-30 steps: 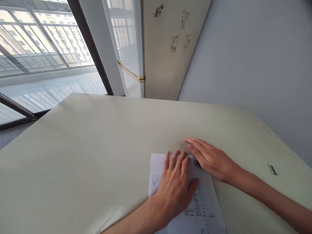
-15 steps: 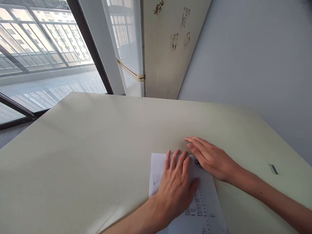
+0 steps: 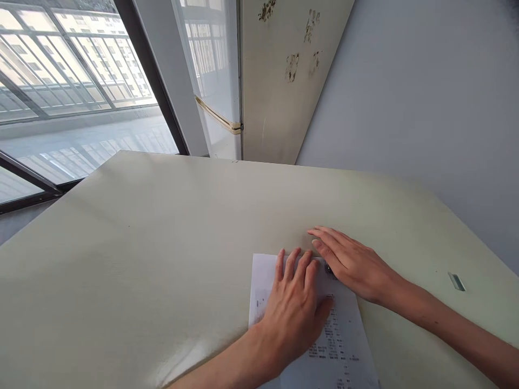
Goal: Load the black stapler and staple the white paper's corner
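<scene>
A white printed sheet of paper (image 3: 344, 324) lies on the pale table (image 3: 170, 243), close to its near side. My left hand (image 3: 290, 308) rests flat on the sheet with the fingers spread and their tips at its far edge. At the sheet's far right corner is my right hand (image 3: 352, 265), its fingers stretched out towards the left. Under the right palm a small dark, shiny object (image 3: 328, 269) peeks out at the top of the paper. Most of it is hidden, so its kind and whether the hand grips it do not show.
A small metallic rectangular piece (image 3: 457, 281) is at the table's right. Beyond the far edge stands a refrigerator (image 3: 279, 108) with brown stained patches, beside a grey wall (image 3: 413, 92). A dark-framed glass door (image 3: 154, 75) on the left shows a balcony railing.
Both hands and the paper keep their places on the table. Only the camera's view has shifted very slightly.
</scene>
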`<state>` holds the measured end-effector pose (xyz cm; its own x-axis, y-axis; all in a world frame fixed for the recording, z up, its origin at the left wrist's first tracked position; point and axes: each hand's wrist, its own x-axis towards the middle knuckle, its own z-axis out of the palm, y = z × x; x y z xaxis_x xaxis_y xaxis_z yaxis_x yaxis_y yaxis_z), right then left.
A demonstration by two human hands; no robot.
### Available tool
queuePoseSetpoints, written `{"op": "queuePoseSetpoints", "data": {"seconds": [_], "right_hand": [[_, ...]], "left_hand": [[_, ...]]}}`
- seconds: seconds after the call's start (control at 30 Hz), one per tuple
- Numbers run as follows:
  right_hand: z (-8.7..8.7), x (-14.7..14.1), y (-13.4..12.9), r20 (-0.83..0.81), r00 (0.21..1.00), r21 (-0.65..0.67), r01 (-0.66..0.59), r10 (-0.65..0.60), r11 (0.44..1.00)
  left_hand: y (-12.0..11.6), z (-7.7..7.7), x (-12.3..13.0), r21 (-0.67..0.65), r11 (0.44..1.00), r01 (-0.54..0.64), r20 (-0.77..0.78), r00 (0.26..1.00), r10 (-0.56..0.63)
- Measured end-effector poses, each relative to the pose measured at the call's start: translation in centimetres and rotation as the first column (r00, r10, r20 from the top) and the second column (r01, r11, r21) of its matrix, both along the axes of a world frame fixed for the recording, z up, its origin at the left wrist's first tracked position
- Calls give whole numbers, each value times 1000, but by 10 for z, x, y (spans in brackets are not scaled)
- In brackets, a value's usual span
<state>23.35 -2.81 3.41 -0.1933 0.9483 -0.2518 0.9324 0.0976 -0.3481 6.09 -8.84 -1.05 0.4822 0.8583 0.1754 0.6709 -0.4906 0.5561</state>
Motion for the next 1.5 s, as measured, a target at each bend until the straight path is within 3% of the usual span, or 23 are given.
{"op": "queuePoseSetpoints", "data": {"seconds": [0.97,1.27,1.5], "right_hand": [[-4,-1,-1,17,1000,30,-1,0,1000],[-17,-7,-2,204,976,200,-115,74,973],[-25,-16,-2,350,933,286,-186,78,940]], "left_hand": [[1,1,1,0,1000,-2,-3,1000,2],[2,1,-1,-8,1000,-1,-17,1000,1],[12,-1,-21,34,999,-21,-22,1000,22]]}}
